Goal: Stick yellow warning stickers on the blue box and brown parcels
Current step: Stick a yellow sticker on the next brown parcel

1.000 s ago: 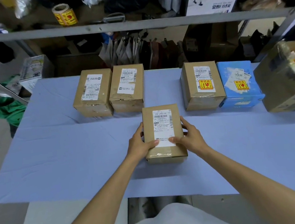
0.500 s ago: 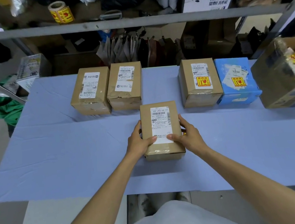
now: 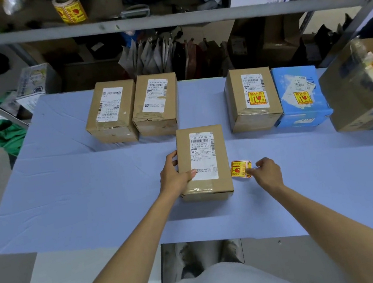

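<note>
A brown parcel (image 3: 204, 162) with a white shipping label lies mid-table. My left hand (image 3: 175, 175) holds its left edge, thumb on top. Just right of it lies a small roll of yellow warning stickers (image 3: 241, 169), and my right hand (image 3: 266, 173) pinches its right end. At the back left stand two brown parcels (image 3: 112, 112) (image 3: 155, 103) bearing only white labels. At the back right, a brown parcel (image 3: 252, 98) and the blue box (image 3: 300, 96) each carry a yellow sticker.
The table has a light blue cloth (image 3: 80, 192). An open carton (image 3: 365, 87) with sticker scraps sits at the right edge. A bigger sticker roll (image 3: 69, 9) rests on the shelf above. Cluttered shelving runs behind the table.
My right hand left the parcel's right side and went to the sticker roll beside it, which now shows. My left hand stays on the parcel.
</note>
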Motion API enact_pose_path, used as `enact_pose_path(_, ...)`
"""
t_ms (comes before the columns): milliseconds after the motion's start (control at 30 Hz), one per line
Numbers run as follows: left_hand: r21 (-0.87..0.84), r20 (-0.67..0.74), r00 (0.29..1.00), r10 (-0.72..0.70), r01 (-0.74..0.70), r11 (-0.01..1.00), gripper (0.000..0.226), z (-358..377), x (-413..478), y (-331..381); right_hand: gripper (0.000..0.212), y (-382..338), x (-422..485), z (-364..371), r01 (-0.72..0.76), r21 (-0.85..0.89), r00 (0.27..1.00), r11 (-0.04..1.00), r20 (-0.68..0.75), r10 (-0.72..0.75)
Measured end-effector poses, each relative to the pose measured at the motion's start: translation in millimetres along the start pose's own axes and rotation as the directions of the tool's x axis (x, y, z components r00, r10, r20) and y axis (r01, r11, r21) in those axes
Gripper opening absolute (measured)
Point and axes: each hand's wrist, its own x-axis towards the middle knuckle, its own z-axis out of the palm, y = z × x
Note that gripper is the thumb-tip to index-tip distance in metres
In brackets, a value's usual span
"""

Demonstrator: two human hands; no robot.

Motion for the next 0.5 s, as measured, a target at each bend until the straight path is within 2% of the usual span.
enact_pose_path(67,-0.014,-0.015,1.000,-0.007,0.007,1.000,0.076,2,-2,0,0.044,-4,4,7,-0.032,-0.025,0.999,0.999,0.006,0.033)
enact_pose_path(200,-0.023,-0.030,0.999,-0.016,0.016,1.000,0.076,4,-4,0,0.069,-12,10,22,-0.121,-0.057,0.992,0.991,-0.030,0.119)
enact_pose_path(267,-0.026,-0.032,0.999,-0.017,0.017,1.000,0.076,4,-4,0,0.075,-12,11,28,-0.131,-0.077,0.990,0.988,-0.058,0.127)
enact_pose_path(500,-0.033,-0.045,0.999,-0.025,0.023,0.999,0.076,6,-4,1,0.048,-3,21,23,-0.123,-0.002,0.992,0.992,-0.031,0.122)
